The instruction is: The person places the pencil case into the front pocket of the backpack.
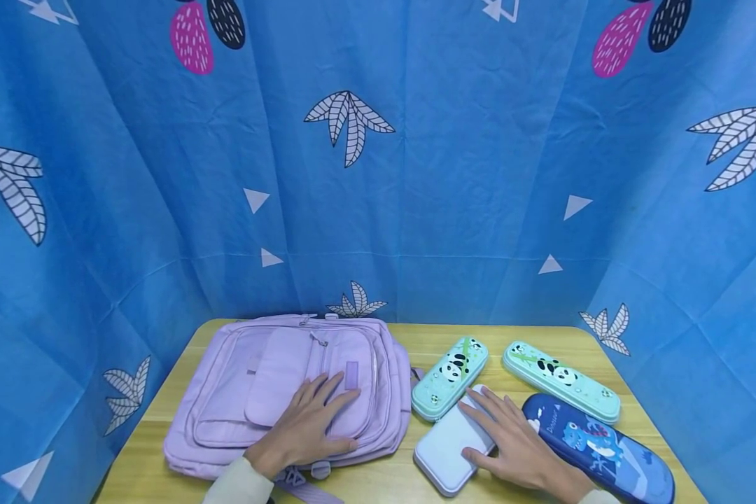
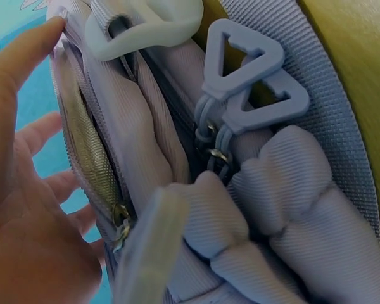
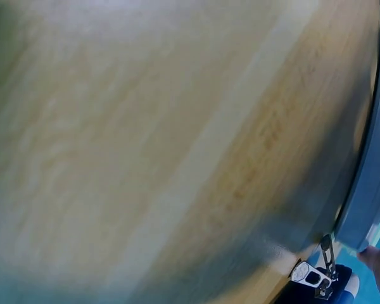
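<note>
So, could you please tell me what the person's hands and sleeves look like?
Both the left hand and right hand are bare, with no gloves or rings in view. The left sleeve is pale and looks plain; only a pale edge of the right sleeve shows.

The backpack is matt ribbed cloth, the table wood-grained.

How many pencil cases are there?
4: a mint panda case right of the backpack, a second mint panda case farther right, a pale case under the right hand, and a blue dinosaur case beside that hand. The backpack could hide more.
</note>
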Tool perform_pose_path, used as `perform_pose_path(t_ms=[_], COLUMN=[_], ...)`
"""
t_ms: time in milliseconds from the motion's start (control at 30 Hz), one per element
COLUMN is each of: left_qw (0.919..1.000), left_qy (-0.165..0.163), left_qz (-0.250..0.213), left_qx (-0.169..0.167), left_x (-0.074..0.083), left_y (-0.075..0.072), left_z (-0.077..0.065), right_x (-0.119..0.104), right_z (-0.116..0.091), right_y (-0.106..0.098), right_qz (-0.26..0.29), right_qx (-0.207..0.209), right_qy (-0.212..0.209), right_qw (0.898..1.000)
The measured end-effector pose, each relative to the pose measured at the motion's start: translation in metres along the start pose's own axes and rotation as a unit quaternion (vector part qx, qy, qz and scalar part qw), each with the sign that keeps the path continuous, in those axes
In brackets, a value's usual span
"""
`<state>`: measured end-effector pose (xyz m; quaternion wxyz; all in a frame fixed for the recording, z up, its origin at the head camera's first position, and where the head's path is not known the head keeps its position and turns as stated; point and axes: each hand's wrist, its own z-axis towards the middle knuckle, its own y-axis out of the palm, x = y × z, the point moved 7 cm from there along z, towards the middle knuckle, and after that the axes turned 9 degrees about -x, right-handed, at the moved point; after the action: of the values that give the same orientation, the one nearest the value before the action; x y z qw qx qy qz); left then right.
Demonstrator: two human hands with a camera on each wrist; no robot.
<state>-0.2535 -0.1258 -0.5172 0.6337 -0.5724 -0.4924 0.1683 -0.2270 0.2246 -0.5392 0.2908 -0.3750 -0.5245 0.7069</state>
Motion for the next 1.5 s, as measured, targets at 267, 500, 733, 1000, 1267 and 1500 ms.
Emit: perform_pose_path(t_ms=[267,500,733,1000,1267,1500], left_qw=[0.9999,0.9998,0.9991,0.9976,0.9938,0.99], left_qy=[0.006,0.007,0.024,0.005,-0.009,0.01], left_qz=[-0.007,-0.001,-0.001,0.039,0.087,0.106], left_qx=[0.004,0.019,0.036,0.057,0.068,0.093], left_x=[0.002,0.001,0.003,0.008,0.008,0.01], left_y=[-0.002,-0.005,0.001,0.013,0.022,0.028], left_z=[-0.002,-0.003,0.001,0.002,0.001,-0.001], right_x=[0.001,-0.001,-0.001,-0.002,-0.005,-0.004], right_z=[-0.001,-0.001,-0.002,-0.005,-0.004,-0.004], right_y=[0.003,0.003,0.003,0.004,0.004,0.006], right_qz=[-0.005,-0.011,-0.004,-0.003,-0.009,-0.005], right_qx=[0.001,0.0,-0.017,-0.016,-0.005,-0.011], right_qy=[0.004,0.009,0.026,0.038,0.033,0.04], right_qw=[1.0,1.0,0.999,0.999,0.999,0.999])
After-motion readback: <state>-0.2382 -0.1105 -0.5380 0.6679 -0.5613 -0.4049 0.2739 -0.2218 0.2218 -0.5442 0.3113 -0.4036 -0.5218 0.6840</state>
